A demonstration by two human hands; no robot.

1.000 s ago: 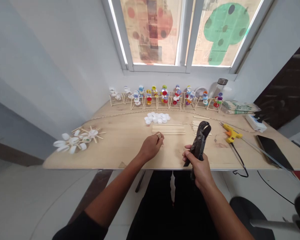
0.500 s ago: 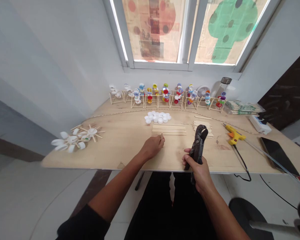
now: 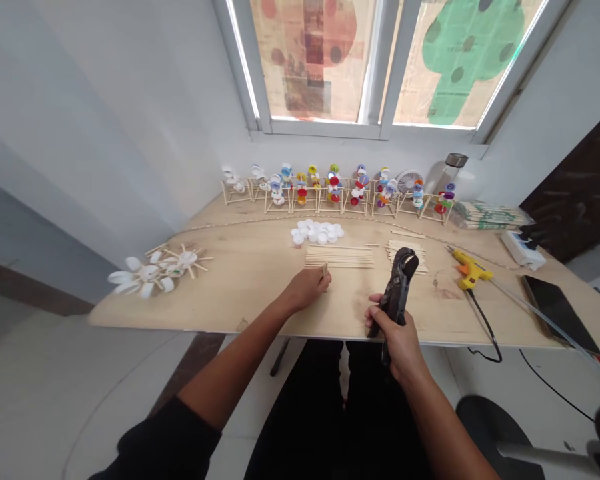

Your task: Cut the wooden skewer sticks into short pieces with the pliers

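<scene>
My left hand (image 3: 310, 288) is closed around thin wooden sticks (image 3: 325, 269), whose short ends poke up past the fingers; how many is hidden. It rests low over the table just in front of a row of long wooden sticks (image 3: 340, 257). In my right hand (image 3: 396, 333) is a black hand cutter (image 3: 401, 283), held by its handles with the curved jaws pointing up and away from me. Behind the cutter's head lies a pile of shorter sticks (image 3: 409, 253). White bottle caps (image 3: 318, 232) sit in a cluster beyond the long sticks.
Stick frames with coloured cap wheels (image 3: 334, 193) line the back. On the left are white cap-and-stick wheels (image 3: 147, 273). To the right lie a yellow glue gun (image 3: 470, 268), a phone (image 3: 557, 313), a power strip (image 3: 523, 250) and bagged sticks (image 3: 493, 215). A bottle (image 3: 450, 175) stands behind.
The view has shifted slightly. My left hand stays closed on the sticks, turning a little so their ends stand more upright. The cutter in my right hand is nearly still.
</scene>
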